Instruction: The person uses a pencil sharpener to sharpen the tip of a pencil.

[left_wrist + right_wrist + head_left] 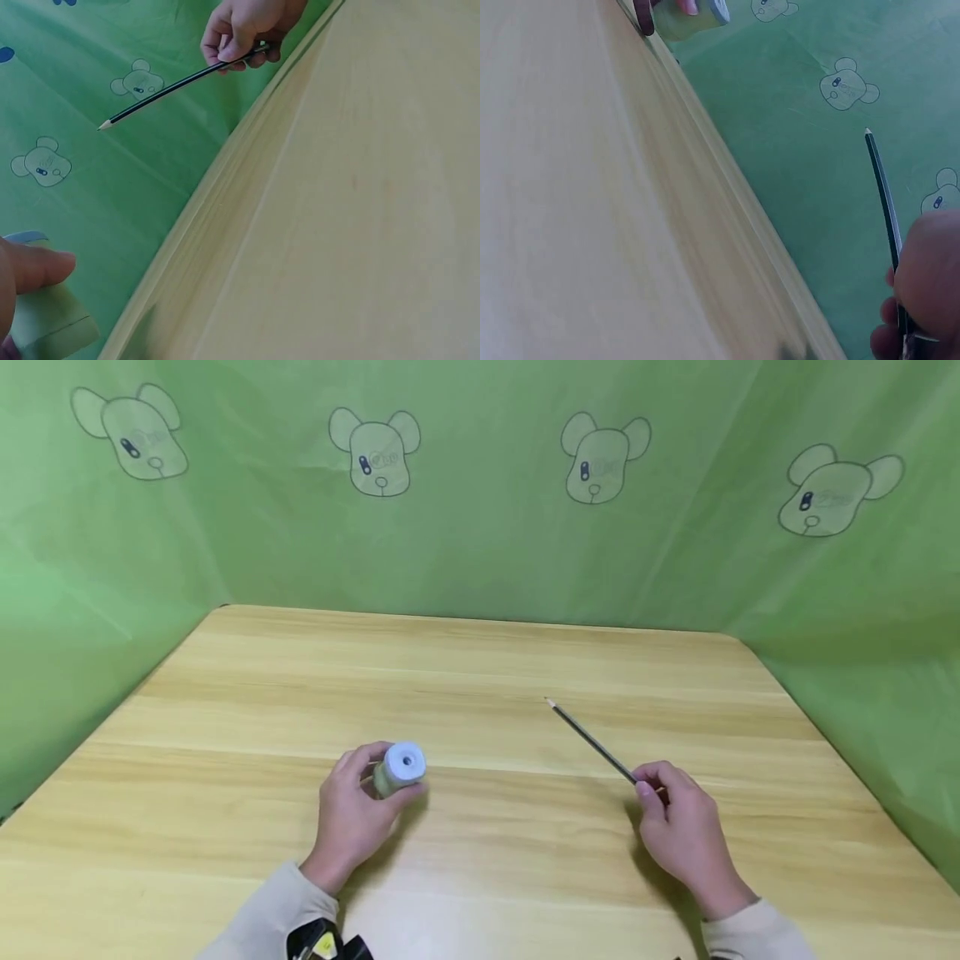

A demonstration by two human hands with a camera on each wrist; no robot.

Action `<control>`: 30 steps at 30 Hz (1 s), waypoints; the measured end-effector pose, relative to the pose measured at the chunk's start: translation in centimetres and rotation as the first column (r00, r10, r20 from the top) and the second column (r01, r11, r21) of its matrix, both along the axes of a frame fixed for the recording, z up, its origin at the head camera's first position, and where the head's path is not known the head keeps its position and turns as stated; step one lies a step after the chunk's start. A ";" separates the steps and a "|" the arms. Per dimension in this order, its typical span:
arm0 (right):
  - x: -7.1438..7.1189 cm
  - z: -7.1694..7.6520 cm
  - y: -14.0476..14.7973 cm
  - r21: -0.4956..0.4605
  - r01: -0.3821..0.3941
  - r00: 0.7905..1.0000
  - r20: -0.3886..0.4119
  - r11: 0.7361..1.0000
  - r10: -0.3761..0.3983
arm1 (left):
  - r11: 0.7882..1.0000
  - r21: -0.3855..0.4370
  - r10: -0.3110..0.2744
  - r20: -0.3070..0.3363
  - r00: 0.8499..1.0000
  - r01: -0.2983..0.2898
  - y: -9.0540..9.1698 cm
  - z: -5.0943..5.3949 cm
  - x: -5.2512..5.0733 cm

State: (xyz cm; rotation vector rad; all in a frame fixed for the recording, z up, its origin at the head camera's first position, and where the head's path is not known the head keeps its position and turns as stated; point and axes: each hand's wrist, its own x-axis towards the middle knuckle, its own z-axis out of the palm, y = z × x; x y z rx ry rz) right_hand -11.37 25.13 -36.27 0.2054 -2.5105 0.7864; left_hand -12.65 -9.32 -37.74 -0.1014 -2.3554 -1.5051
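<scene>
In the head view my left hand (354, 817) grips a small pencil sharpener (404, 763) between thumb and fingers. Its pale blue top, with a round hole in the middle, faces up, and its body is a see-through yellowish green. To the right, my right hand (684, 832) pinches a dark pencil (592, 742) near its back end. The sharpened tip points away and to the left, well apart from the sharpener. The left wrist view shows the pencil (176, 85) whole, but only part of the sharpener (56, 324). Both hands appear raised over the table.
A light wood-grain table (480, 693) spreads beneath both hands. Green cloth (480, 552) printed with bear heads hangs behind it and along both sides. A black and yellow device (324, 942) sits at the left wrist, over a light sleeve (273, 910).
</scene>
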 end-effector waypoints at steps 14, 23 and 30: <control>0.5 0.1 -0.7 -0.120 -0.135 0.987 -0.105 0.984 0.122 | 1.000 -0.002 0.007 -0.081 0.997 -0.007 0.4 0.1 0.5; 0.8 0.3 -1.2 -0.086 -0.278 0.948 -0.186 0.957 0.259 | 0.997 -0.018 -0.082 -0.149 0.986 0.080 0.6 0.3 0.7; 1.0 0.1 -1.7 -0.089 -0.357 0.916 -0.228 0.930 0.330 | 0.985 -0.026 -0.170 -0.213 0.962 0.169 0.9 0.3 1.0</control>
